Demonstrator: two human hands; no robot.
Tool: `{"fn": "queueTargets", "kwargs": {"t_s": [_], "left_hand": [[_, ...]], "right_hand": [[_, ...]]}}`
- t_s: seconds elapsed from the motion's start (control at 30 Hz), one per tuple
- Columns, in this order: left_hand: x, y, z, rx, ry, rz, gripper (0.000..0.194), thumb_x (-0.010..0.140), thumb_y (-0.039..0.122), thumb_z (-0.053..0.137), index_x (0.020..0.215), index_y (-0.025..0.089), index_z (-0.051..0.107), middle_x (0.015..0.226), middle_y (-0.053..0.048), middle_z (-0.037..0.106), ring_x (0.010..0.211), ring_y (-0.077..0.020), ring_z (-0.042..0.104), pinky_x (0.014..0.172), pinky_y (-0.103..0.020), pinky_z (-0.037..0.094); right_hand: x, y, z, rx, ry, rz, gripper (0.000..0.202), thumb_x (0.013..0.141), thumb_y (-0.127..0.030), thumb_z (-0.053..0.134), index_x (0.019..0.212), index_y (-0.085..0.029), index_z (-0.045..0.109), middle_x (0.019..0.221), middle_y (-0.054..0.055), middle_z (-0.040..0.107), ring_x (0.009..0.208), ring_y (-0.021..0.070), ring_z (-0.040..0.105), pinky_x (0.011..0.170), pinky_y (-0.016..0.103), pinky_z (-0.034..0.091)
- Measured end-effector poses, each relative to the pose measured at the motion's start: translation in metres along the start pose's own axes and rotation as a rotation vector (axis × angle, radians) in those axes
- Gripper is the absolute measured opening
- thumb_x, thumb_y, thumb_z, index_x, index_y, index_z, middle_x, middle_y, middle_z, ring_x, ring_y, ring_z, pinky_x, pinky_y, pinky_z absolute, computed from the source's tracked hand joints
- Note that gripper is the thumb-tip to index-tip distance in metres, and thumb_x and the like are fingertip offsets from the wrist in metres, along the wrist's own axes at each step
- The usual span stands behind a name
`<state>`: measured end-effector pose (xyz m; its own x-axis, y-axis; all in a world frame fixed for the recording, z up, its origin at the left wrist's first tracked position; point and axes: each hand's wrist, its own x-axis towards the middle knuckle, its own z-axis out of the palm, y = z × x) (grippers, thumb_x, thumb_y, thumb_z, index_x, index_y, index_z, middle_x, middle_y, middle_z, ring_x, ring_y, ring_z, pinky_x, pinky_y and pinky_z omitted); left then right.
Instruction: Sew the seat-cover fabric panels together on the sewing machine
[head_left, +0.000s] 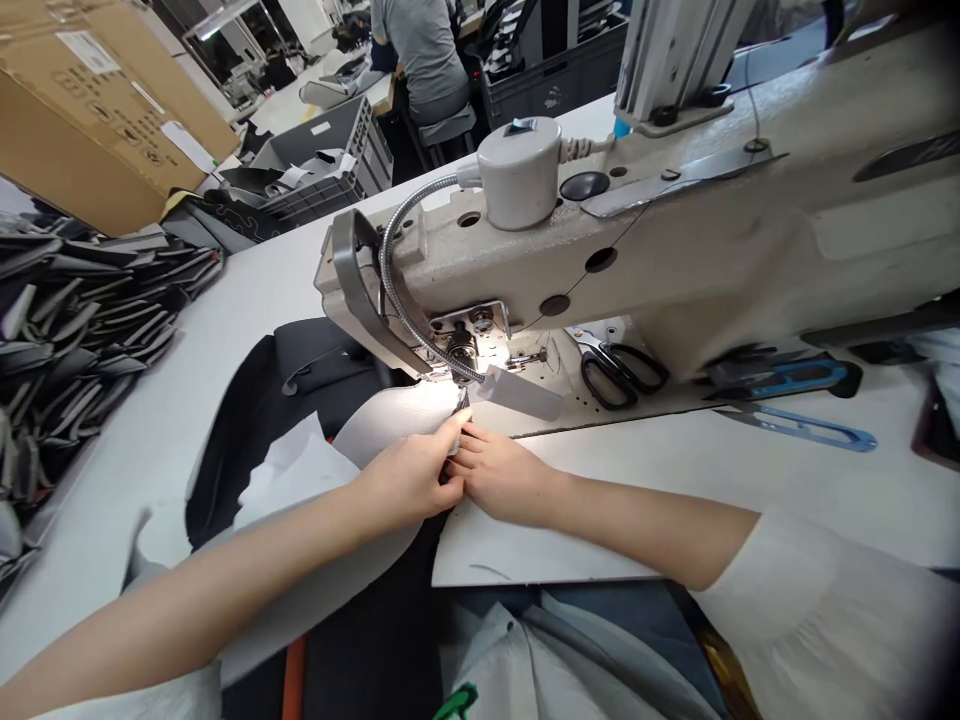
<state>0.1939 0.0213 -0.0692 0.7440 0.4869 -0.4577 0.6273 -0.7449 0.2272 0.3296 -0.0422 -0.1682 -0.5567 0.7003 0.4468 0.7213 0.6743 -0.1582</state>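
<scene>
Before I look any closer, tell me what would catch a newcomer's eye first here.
Probably the big cream metal sewing machine reaching in from the right, its lamp glowing over the needle area. Just below that glow, the bare left hand and bare right hand meet at the edge of the black and pale grey fabric piece. Next might come the black-handled metal scissors lying open on the machine bed, right of the needle.

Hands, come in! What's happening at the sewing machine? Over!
Left hand, right hand: together at fabric edge. Fabric: by lit sewing head. Scissors: off right, not blocking.
</scene>
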Motion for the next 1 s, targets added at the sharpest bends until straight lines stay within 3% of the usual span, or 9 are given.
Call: {"fn": "queueTargets", "kwargs": {"t_s": [0.13, 0.27, 0.43, 0.53, 0.63, 0.77, 0.9, 1.0], "left_hand": [[0.004, -0.013, -0.009, 0.007, -0.038, -0.085, 0.073, 0.075, 0.029, 0.048, 0.143, 0.018, 0.023, 0.095, -0.008, 0.067, 0.079, -0.0238, 0.063, 0.06, -0.028, 0.045], [0.006, -0.019, -0.015, -0.046, -0.088, -0.111, 0.068, 0.077, 0.025, 0.042, 0.143, 0.021, 0.025, 0.105, -0.007, 0.066, 0.089, -0.0244, 0.063, 0.068, -0.029, 0.048], [0.012, -0.021, -0.007, -0.318, -0.083, 0.049, 0.071, 0.074, 0.019, 0.042, 0.143, 0.02, 0.025, 0.136, -0.006, 0.048, 0.114, -0.0226, 0.053, 0.094, -0.03, 0.043], [0.017, -0.024, -0.005, -0.375, -0.093, 0.063, 0.068, 0.074, 0.021, 0.045, 0.14, 0.017, 0.03, 0.138, -0.008, 0.046, 0.12, -0.0246, 0.048, 0.1, -0.033, 0.039], [0.021, -0.026, -0.005, -0.414, -0.108, 0.129, 0.062, 0.071, 0.018, 0.045, 0.133, 0.017, 0.041, 0.13, -0.006, 0.053, 0.123, -0.0249, 0.045, 0.103, -0.034, 0.036], [0.023, -0.023, -0.006, -0.367, -0.089, 0.106, 0.063, 0.07, 0.016, 0.044, 0.132, 0.018, 0.04, 0.125, -0.007, 0.057, 0.117, -0.0238, 0.05, 0.096, -0.032, 0.041], [0.019, -0.012, -0.007, -0.146, -0.145, -0.055, 0.07, 0.075, 0.021, 0.042, 0.143, 0.017, 0.024, 0.112, -0.012, 0.064, 0.094, -0.0264, 0.062, 0.074, -0.032, 0.048], [0.016, -0.006, -0.01, -0.026, -0.191, -0.117, 0.073, 0.077, 0.02, 0.039, 0.146, 0.015, 0.015, 0.1, -0.013, 0.067, 0.081, -0.0274, 0.065, 0.062, -0.031, 0.046]], "right_hand": [[-0.004, -0.015, -0.002, -0.274, 0.111, 0.06, 0.028, 0.089, -0.008, 0.039, 0.105, -0.002, 0.061, 0.104, 0.016, 0.065, 0.102, 0.0253, 0.06, 0.095, 0.04, 0.045], [-0.003, -0.018, -0.005, -0.342, 0.111, 0.044, 0.028, 0.089, -0.005, 0.036, 0.101, -0.002, 0.061, 0.095, 0.017, 0.067, 0.096, 0.0236, 0.064, 0.085, 0.034, 0.051], [-0.001, -0.016, -0.001, -0.426, 0.14, 0.005, 0.026, 0.086, -0.003, 0.038, 0.097, 0.0, 0.061, 0.093, 0.019, 0.067, 0.093, 0.0241, 0.065, 0.084, 0.035, 0.053], [-0.001, -0.017, -0.002, -0.457, 0.147, -0.011, 0.023, 0.085, -0.003, 0.04, 0.094, -0.001, 0.061, 0.092, 0.018, 0.067, 0.092, 0.0238, 0.065, 0.084, 0.035, 0.053], [0.001, -0.018, -0.005, -0.462, 0.147, -0.014, 0.023, 0.085, -0.003, 0.04, 0.092, -0.002, 0.062, 0.09, 0.017, 0.067, 0.09, 0.0225, 0.065, 0.084, 0.034, 0.053], [0.003, -0.019, -0.005, -0.436, 0.169, 0.0, 0.025, 0.082, -0.002, 0.039, 0.087, -0.003, 0.063, 0.084, 0.016, 0.067, 0.083, 0.0228, 0.066, 0.081, 0.035, 0.054], [0.001, -0.018, -0.003, -0.386, 0.127, 0.029, 0.026, 0.083, -0.002, 0.039, 0.092, -0.003, 0.064, 0.091, 0.017, 0.067, 0.091, 0.0227, 0.064, 0.088, 0.035, 0.051], [0.0, -0.019, -0.003, -0.367, 0.106, 0.051, 0.025, 0.084, -0.005, 0.042, 0.095, -0.003, 0.064, 0.096, 0.016, 0.067, 0.095, 0.0236, 0.063, 0.091, 0.034, 0.05]]}}
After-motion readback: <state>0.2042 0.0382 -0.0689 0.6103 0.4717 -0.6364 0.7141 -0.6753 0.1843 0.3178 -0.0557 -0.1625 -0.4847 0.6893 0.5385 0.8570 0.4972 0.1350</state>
